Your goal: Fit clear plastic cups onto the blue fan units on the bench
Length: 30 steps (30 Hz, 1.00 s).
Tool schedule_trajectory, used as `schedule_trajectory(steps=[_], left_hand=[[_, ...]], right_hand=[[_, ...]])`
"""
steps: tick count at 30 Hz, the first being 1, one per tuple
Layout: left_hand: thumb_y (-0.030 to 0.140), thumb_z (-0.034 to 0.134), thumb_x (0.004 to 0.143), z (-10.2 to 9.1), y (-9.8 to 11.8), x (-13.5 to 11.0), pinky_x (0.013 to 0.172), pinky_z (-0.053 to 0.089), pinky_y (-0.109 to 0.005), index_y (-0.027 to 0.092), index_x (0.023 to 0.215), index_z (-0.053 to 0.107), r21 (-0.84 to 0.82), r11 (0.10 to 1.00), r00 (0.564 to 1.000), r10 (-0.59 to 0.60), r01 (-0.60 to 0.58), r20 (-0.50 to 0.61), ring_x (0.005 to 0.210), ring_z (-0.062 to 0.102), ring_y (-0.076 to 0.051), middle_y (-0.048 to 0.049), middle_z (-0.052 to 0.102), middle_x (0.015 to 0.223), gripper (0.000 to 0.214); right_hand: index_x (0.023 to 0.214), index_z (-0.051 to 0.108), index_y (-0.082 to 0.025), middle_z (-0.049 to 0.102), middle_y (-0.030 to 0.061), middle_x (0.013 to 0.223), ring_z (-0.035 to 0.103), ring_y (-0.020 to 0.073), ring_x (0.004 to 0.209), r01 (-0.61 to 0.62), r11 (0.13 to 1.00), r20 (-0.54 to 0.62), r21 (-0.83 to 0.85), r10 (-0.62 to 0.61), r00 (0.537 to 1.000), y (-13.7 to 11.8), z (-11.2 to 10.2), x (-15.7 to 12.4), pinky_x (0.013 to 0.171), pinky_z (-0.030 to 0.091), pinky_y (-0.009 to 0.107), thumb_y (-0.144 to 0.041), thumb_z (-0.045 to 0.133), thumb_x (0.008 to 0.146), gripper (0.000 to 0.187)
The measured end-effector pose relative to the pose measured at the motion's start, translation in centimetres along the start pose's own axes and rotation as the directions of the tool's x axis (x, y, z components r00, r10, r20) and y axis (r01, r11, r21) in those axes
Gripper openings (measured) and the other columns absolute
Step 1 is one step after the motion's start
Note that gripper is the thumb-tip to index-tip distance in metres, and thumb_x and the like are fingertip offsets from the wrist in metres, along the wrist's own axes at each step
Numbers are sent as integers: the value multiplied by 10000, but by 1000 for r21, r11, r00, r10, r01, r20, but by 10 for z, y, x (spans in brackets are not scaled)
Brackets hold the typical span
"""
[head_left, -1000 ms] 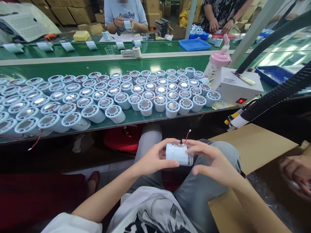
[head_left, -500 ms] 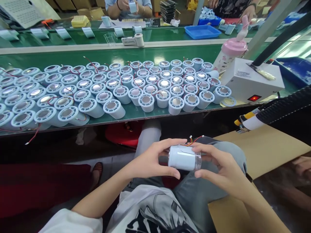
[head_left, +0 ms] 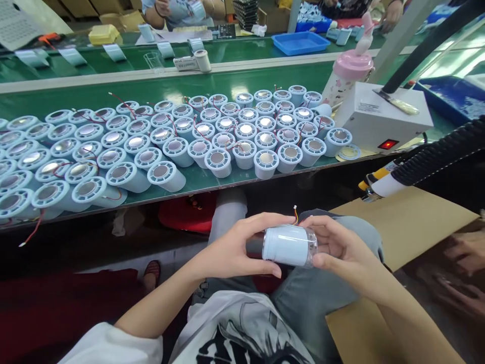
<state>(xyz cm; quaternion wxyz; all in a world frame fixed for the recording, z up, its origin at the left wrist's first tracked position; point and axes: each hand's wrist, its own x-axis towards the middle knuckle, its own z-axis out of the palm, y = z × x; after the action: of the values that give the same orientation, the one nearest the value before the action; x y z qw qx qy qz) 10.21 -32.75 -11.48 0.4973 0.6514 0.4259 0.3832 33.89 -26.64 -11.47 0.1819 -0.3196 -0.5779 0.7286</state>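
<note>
Over my lap a light-blue cylinder lies on its side, with a clear plastic sleeve standing out past its right end. Thin coloured wires with a small white plug rise behind it. My left hand grips the left part, thumb along the front and fingers over the top and behind. At the right end, my right hand pinches the sleeve edge between thumb and curled fingers. Some fingertips are hidden behind the cylinder. Many similar cylinders stand in rows on the green bench.
A white box with a lit red switch stands right, near a pink-lidded bottle. A black hose with a white nozzle juts in above cardboard. Another person's hands show at right. Across the bench are a blue tray and co-workers.
My right hand has slid right, from the cylinder's top to the sleeve's end. My left hand stays around the cylinder. The wires show less now, and the view has swung slightly right.
</note>
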Motion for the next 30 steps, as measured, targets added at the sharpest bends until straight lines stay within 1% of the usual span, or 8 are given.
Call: schedule_trajectory(steps=[4, 9, 13, 17, 20, 24, 27, 30], left_hand=[[220, 850, 655, 1, -1, 1, 1070, 428, -332, 294, 1359, 510, 14, 1000, 1000, 27, -27, 4, 1250, 551, -237, -66, 568, 1365, 785], [204, 842, 663, 4, -2, -1, 1077, 426, -349, 305, 1367, 501, 1, 999, 999, 49, -49, 2, 1277, 528, -248, -67, 559, 1379, 789], [208, 846, 658, 5, -1, 0, 1072, 433, -371, 300, 1362, 513, -23, 999, 999, 49, -48, 7, 1263, 539, -258, -80, 568, 1371, 784], [202, 848, 649, 7, 4, -2, 1054, 450, -368, 296, 1347, 541, -98, 995, 1000, 0, 1, 7, 1260, 542, -265, -82, 566, 1377, 768], [202, 856, 639, 6, 1, 2, 1056, 450, -353, 297, 1373, 519, -220, 971, 995, -99, 94, -11, 1298, 512, -270, -86, 542, 1408, 813], [197, 870, 614, -1, -21, 31, 1060, 437, -389, 280, 1408, 476, -409, 898, 985, -171, 161, 12, 1293, 519, -296, -111, 538, 1416, 890], [247, 877, 606, -7, -37, 72, 1041, 441, -416, 223, 1340, 554, -478, 851, 976, -184, 219, 120, 1263, 543, -316, -141, 559, 1391, 803], [319, 883, 597, -6, -39, 114, 1069, 403, -426, 192, 1287, 599, -491, 824, 952, -176, 282, 251, 1273, 533, -314, -146, 597, 1347, 757]], right_hand=[[1132, 563, -275, 649, 5, 959, 613, 136, 886, -53, 996, -7, 72, 53, 999, 1, -1, 1, 715, 534, 185, -450, 731, 827, 391], [1082, 546, -244, 662, -7, 869, 637, 116, 719, -69, 985, -7, 157, 71, 997, 3, 1, 2, 629, 556, 194, -504, 704, 832, 393], [1053, 509, -216, 672, -10, 777, 663, 125, 583, -144, 972, -14, 188, 149, 989, 6, 2, 2, 555, 561, 213, -580, 664, 829, 453], [1000, 500, -193, 666, -3, 665, 664, 148, 536, -188, 952, 7, 241, 192, 981, 9, 5, 4, 480, 537, 207, -634, 607, 842, 481], [1004, 512, -194, 664, -6, 689, 645, 136, 521, -165, 928, -31, 333, 185, 982, 15, 11, 9, 452, 505, 195, -638, 603, 841, 481], [1011, 544, -195, 679, 1, 761, 636, 128, 590, -56, 839, -178, 541, 179, 968, 29, 17, 21, 529, 494, 200, -616, 670, 792, 491], [989, 582, -166, 687, 26, 803, 623, 132, 627, 24, 749, -278, 662, 216, 936, 35, 13, 29, 601, 500, 221, -602, 752, 703, 548], [953, 603, -169, 683, 24, 780, 598, 129, 612, 143, 742, -400, 655, 180, 899, 33, 3, 28, 594, 477, 223, -607, 787, 651, 563]])
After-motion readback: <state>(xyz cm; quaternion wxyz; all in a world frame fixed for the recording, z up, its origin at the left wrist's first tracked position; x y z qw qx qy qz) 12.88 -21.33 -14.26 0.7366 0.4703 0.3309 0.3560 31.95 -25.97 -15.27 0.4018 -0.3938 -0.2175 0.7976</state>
